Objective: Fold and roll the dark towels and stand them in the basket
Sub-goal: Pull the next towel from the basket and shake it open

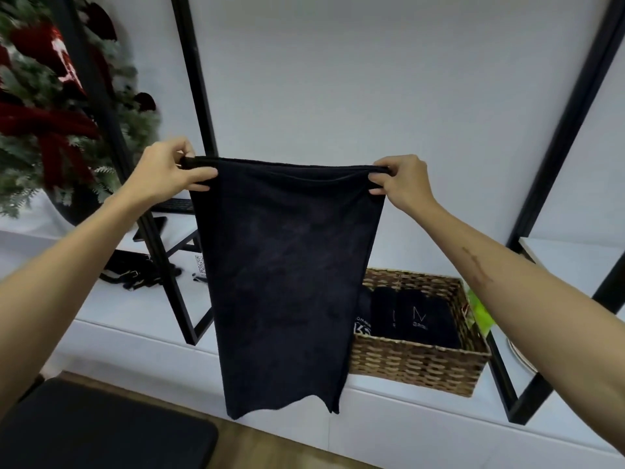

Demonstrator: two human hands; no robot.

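A dark towel [287, 282] hangs flat in the air in front of me, doubled over along its top edge. My left hand [165, 170] pinches its top left corner and my right hand [402, 181] pinches its top right corner. Behind the towel's lower right stands a woven wicker basket [419, 363] on a white ledge. Inside it are dark rolled towels [416, 316] with white lettering, standing side by side. The hanging towel hides the basket's left end.
Black metal frame posts [199, 96] rise at left, centre and right. A decorated Christmas tree [50, 113] stands at far left. Black straps [135, 272] lie on the white ledge. A green packet [480, 313] sits right of the basket. A black cushion [101, 428] lies at bottom left.
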